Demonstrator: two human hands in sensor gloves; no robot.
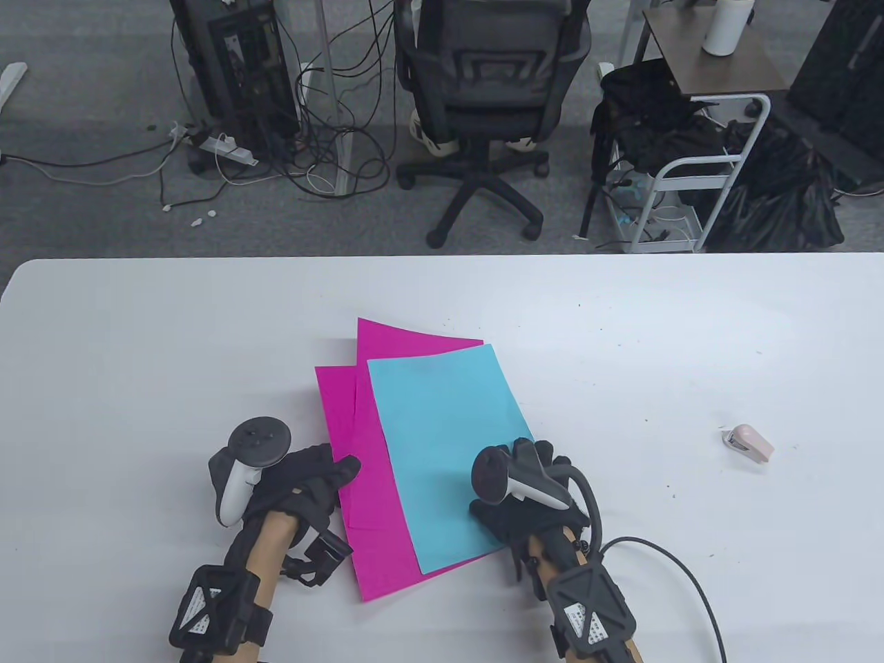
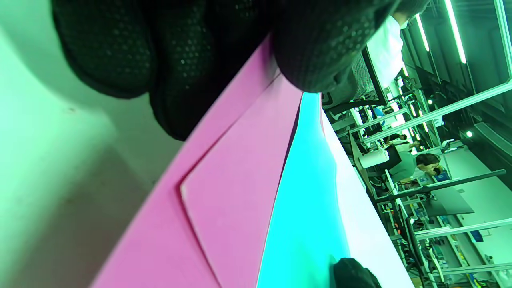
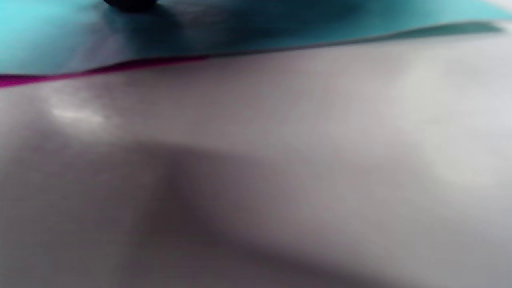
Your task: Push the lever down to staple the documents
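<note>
Your 2 hands sat nearest the table view's camera, at the bottom edge. Your left hand lay flat with fingertips on the left edge of the pink sheets, gripping nothing. Your right hand rested on the lower right corner of the blue sheet; whether its fingers pinched that corner I could not tell. Count: 2 pink sheets, fanned out of line, 1 blue sheet on top, and 1 small pink stapler lying well apart to the right on the tabletop, untouched.

From the left wrist view, your gloved fingers pressed the edge of the pink paper, with the blue sheet beside it.

From the right wrist view, blurred, only the blue sheet's edge and a sliver of pink showed above bare tabletop.

Judging risk: the 3 sheets were not squared, so stapling now would likely miss 1 corner or bind them crooked. Lifting either hand to fetch the stapler could let the stack slide.
</note>
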